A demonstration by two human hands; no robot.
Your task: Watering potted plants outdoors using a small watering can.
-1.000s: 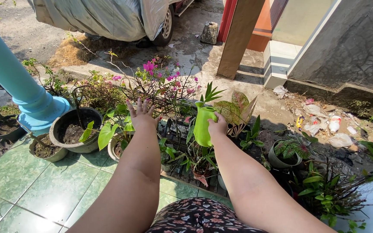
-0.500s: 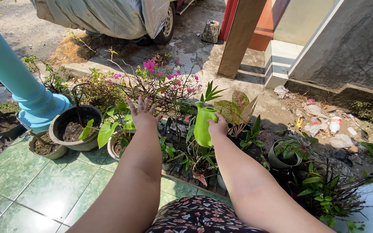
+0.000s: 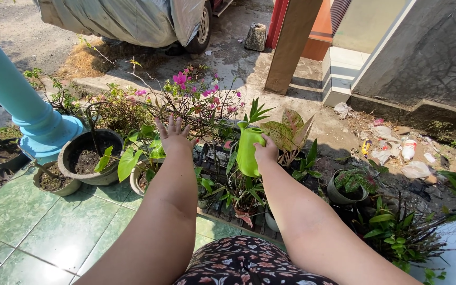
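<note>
The right hand (image 3: 266,153) was clamped around the handle side of a small lime-green watering can (image 3: 249,153), which it held upright to slightly tipped over the crowd of potted plants (image 3: 238,198) at the edge of the floor; no stream of water showed at the spout, so whether pouring had begun could not be told. The left hand (image 3: 173,136) was held out flat with its fingers spread apart, gripping nothing, just above the broad green leaves (image 3: 133,158) of a pot plant and near the thin stems of a pink-flowered shrub (image 3: 196,97). Judging by the dry, pale soil in the big dark pot (image 3: 88,158) to the left and the smaller pot (image 3: 54,179) beside it, most of the watering seemed yet to be done. To the right stood a plant with speckled pink and green leaves (image 3: 288,132) and a round pot of mottled foliage (image 3: 350,184). The near floor was glossy green tile (image 3: 43,232), with a turquoise pillar (image 3: 14,100) rising at far left. Beyond the pots lay a bare concrete yard in sunlight, a covered car (image 3: 133,21) at the far side, a brown post (image 3: 294,42), a rough grey wall (image 3: 428,53) and scattered litter (image 3: 397,153) at its foot on the right.
</note>
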